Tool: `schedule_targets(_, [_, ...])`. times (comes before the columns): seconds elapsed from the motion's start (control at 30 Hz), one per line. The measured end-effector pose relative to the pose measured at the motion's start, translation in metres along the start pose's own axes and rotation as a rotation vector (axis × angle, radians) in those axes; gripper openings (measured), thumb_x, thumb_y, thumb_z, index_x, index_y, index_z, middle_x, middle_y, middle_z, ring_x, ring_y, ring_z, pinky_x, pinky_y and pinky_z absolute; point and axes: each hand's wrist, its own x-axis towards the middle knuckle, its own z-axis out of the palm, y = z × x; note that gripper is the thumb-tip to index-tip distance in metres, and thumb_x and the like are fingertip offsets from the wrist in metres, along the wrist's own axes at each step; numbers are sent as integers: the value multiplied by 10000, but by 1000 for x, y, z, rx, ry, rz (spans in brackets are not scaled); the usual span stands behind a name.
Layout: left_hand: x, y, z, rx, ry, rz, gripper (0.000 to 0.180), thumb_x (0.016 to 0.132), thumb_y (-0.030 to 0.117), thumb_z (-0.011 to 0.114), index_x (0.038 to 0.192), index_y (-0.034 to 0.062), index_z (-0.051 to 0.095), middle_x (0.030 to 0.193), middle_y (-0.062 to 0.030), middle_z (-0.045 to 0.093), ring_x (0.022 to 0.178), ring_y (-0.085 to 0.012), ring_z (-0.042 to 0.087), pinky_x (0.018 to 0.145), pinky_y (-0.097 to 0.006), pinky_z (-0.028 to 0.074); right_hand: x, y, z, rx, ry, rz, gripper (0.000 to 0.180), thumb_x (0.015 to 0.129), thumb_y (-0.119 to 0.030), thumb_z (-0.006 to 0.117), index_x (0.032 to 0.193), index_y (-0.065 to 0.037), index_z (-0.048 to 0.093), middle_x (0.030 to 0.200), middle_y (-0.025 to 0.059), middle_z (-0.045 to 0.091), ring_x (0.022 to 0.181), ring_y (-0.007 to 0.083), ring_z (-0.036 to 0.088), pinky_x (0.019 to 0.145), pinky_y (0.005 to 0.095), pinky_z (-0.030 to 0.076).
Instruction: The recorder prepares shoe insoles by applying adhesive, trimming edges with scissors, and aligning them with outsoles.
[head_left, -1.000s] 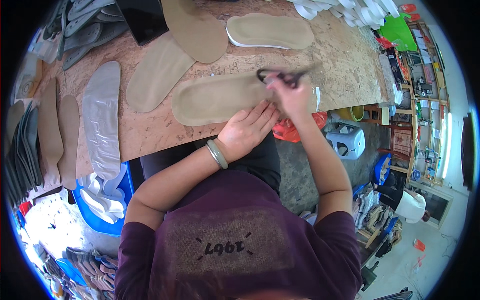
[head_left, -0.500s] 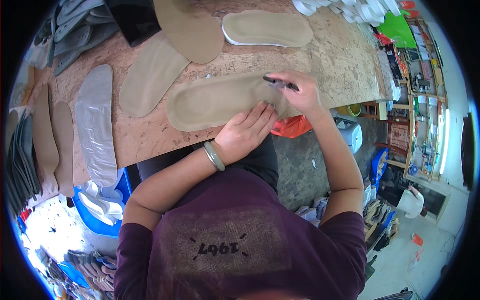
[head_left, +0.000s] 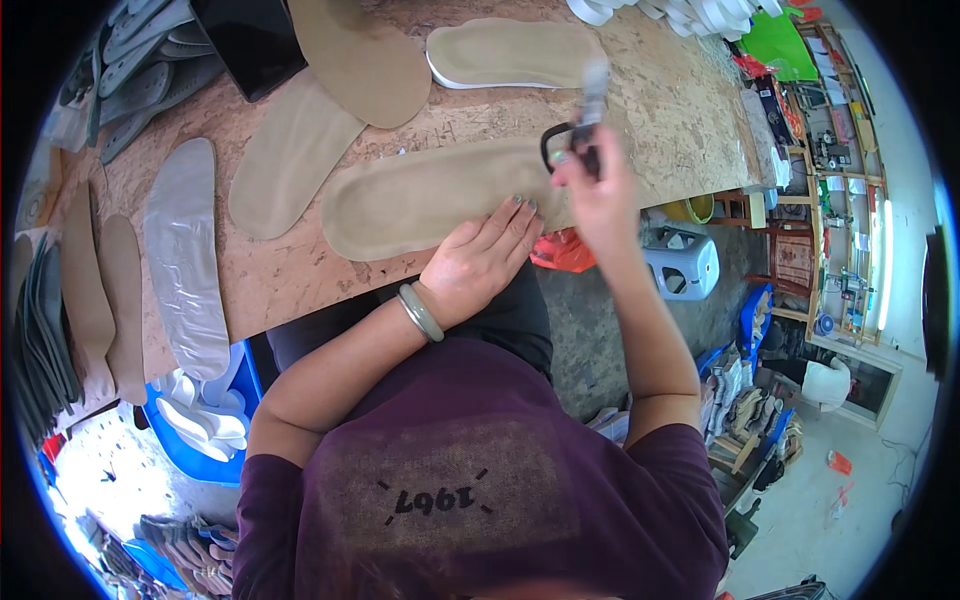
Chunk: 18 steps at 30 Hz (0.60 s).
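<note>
My left hand (head_left: 475, 258) lies flat with its fingers stretched out on the near edge of a tan insole (head_left: 400, 205), pressing it to the table. Above the insole's right end, my right hand (head_left: 595, 185) grips black-handled scissors (head_left: 575, 145). Their blurred metal blades point away from me, toward a second tan insole with a white underside (head_left: 515, 55). To the left lie another tan insole (head_left: 295, 155) and, partly over it, a tan sheet piece (head_left: 370, 70) with a rounded end. A long insole with a shiny silvery-grey surface (head_left: 187, 255) rests farther left.
The wooden table (head_left: 690, 130) ends close to my lap. Grey sole pieces (head_left: 140, 85) pile up at far left beside a black box-like object (head_left: 248, 45). White pieces (head_left: 700, 15) sit at the far right. Below the table are a blue bin (head_left: 205, 465) and a stool (head_left: 683, 265).
My right hand has lifted the scissors off the insole's right end and turned them so the blades point away from me. My left hand stays on the insole.
</note>
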Motion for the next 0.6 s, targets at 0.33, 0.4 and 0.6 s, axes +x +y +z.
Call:
schedule_targets(0.33, [0,0,-1,5,12,3,494,826,129,560,1312,45,593,1357,-77,602,1276,-200,565,957,-305,449,24,37,23,634,408,112,437,924,27,611,1346,-23,508,934,68,630,747,153,648,681,309,563])
schedule_targets(0.4, [0,0,1,2,19,-2,499,826,133,556,1317,48,590,1362,-74,597,1278,-196,563,962,-305,446,23,40,9,788,410,103,460,918,32,620,1357,-24,497,932,69,628,742,148,642,694,304,561])
schedule_targets(0.6, [-2,1,2,5,14,9,496,822,136,557,1309,52,596,1336,-76,612,1273,-201,566,969,-305,444,6,31,-9,72,-48,-322,241,898,13,663,1128,-52,689,916,63,718,762,162,692,680,323,575])
